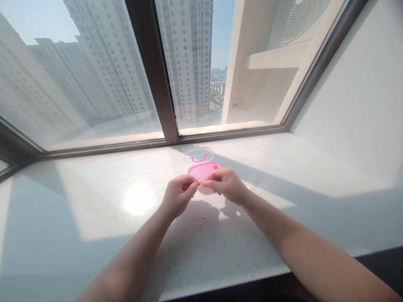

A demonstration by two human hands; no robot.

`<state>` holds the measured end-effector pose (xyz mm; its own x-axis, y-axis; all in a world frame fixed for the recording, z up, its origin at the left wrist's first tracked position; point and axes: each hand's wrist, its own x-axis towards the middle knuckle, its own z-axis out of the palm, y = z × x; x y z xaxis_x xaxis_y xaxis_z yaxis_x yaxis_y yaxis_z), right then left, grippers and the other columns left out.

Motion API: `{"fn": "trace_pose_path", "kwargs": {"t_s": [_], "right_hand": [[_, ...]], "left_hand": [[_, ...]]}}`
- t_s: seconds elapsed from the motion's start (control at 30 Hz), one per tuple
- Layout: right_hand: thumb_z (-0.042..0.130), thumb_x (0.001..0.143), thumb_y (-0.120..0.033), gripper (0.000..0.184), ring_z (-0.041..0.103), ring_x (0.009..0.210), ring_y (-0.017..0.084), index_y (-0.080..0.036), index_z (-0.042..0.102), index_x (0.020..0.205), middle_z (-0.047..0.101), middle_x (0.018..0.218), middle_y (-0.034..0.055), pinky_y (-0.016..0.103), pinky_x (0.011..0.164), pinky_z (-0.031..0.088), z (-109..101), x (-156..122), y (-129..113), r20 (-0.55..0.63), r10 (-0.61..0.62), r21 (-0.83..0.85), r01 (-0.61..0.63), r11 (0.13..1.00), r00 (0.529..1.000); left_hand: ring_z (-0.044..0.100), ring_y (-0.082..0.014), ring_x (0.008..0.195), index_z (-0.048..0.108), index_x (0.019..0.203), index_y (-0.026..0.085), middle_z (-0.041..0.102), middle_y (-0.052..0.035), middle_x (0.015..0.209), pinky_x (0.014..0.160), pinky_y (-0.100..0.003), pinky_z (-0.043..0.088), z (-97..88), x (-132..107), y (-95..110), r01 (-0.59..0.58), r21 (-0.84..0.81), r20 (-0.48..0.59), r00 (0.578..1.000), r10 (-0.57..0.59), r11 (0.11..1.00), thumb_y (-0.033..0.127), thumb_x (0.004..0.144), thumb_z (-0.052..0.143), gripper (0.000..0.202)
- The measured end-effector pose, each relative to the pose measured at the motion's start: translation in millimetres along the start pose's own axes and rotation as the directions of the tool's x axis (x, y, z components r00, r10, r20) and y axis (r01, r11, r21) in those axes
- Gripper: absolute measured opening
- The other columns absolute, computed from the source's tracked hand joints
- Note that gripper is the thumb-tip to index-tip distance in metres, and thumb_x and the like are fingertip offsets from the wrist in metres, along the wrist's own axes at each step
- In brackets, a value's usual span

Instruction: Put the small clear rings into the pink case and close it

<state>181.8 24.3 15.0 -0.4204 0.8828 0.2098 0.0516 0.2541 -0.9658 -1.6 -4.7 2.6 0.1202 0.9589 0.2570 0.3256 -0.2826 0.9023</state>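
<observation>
My left hand (179, 193) and my right hand (229, 184) meet above the sill, the thumb and forefinger of each pinched together. Between the fingertips is a small pale band (200, 180), stretched or bunched; its exact form is too small to tell. Just behind and partly under the hands sits a pink box (201, 169), with a small dark coiled thing (215, 167) at its right end. Its clear lid (190, 156), with a pink handle (199, 159), lies back toward the window. Two small pale rings (200, 227) lie on the sill nearer to me.
The pale speckled windowsill (103, 201) stretches to both sides, with bright sun glare at left and shadows across it. Brown window frames (170, 126) border its back. A white wall (355, 109) closes the right side, and the sill's front edge (233, 285) drops to darkness.
</observation>
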Motion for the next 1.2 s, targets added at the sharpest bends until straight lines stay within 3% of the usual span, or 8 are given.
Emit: {"fn": "trace_pose_path", "kwargs": {"t_s": [0.77,1.2], "right_hand": [[0.065,0.076,-0.022,0.022,0.038,0.042,0.007,-0.014,0.059,0.056,0.045,0.044,-0.0054,0.022,0.042,0.026,0.2,-0.6,0.5,-0.003,0.008,-0.025,-0.008,1.0,1.0],[0.07,0.072,-0.026,0.022,0.037,0.04,0.007,-0.014,0.059,0.058,0.044,0.041,-0.0061,0.021,0.04,0.023,-0.1,1.6,5.7,-0.016,0.052,0.157,-0.049,0.986,0.999]], "left_hand": [[0.052,-0.0101,0.053,0.062,0.072,0.014,0.056,0.0012,0.06,0.049,-0.022,0.04,1.4,0.6,-3.7,-0.001,0.012,0.001,1.0,0.001,1.0,0.027,0.083,0.06,0.018],[0.052,-0.0102,0.053,0.062,0.071,0.014,0.056,0.001,0.06,0.05,-0.021,0.041,1.1,-1.1,-6.3,-0.009,0.015,0.003,1.0,0.009,1.0,0.028,0.083,0.059,0.019]]}}
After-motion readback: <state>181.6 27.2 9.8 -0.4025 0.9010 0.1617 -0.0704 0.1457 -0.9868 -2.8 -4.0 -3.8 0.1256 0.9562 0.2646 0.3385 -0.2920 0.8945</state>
